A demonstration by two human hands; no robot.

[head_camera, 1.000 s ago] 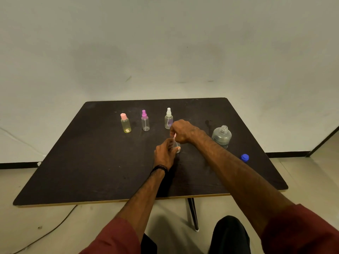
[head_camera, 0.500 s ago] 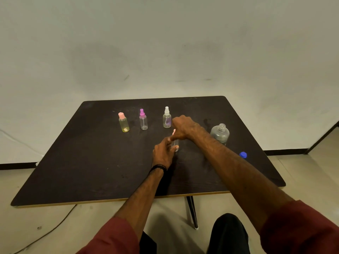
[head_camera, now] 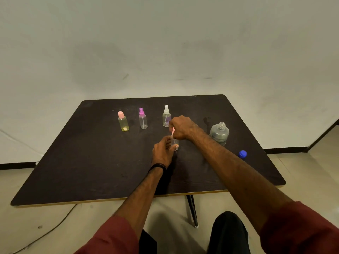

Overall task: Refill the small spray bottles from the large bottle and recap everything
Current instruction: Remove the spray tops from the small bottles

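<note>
My left hand point(head_camera: 162, 150) grips a small clear spray bottle point(head_camera: 174, 142) standing on the dark table point(head_camera: 91, 162). My right hand point(head_camera: 181, 127) is closed over its pale pink spray cap point(head_camera: 172, 130) on top of the bottle. The large clear bottle point(head_camera: 219, 133) stands open, without a cap, to the right of my hands. Its blue cap point(head_camera: 242, 154) lies near the table's right edge. Behind my hands stand three capped small bottles: a yellow one with a pink cap point(head_camera: 123, 121), a clear one with a purple sprayer point(head_camera: 142, 118) and a clear one with a white sprayer point(head_camera: 166, 116).
The table's front edge point(head_camera: 117, 198) is close to my knees, with a black table leg point(head_camera: 192, 209) below it. A cable point(head_camera: 45, 233) runs over the floor at the left. A plain wall stands behind the table.
My hands stay on the small bottle; the right hand has turned slightly on the pink cap. The view has shifted a little. The other bottles have not moved.
</note>
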